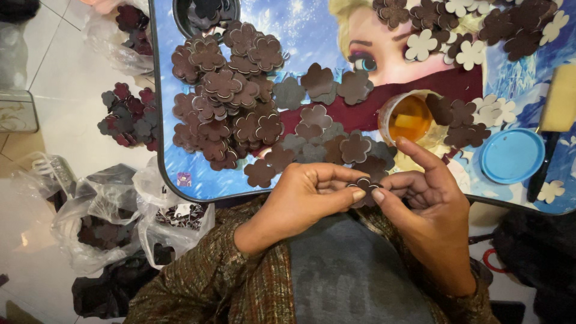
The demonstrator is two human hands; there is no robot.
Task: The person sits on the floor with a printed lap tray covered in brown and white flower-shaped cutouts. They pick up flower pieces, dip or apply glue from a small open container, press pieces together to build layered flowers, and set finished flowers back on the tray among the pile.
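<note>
Fingers (pixel 358 195) of both hands are pinching one brown flower (pixel 364 185) at the worktop's (pixel 180 162) near edge, keeping it clear of the pile (pixel 228 102).

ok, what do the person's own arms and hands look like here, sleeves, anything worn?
Both hands are bare: no gloves, and no rings or watch that I can make out. The left hand and right hand show short, unpainted nails. The left forearm comes out of a loose woven sleeve, brown with fine green and reddish stripes. The same fabric shows at the right elbow. No markings visible.
</note>
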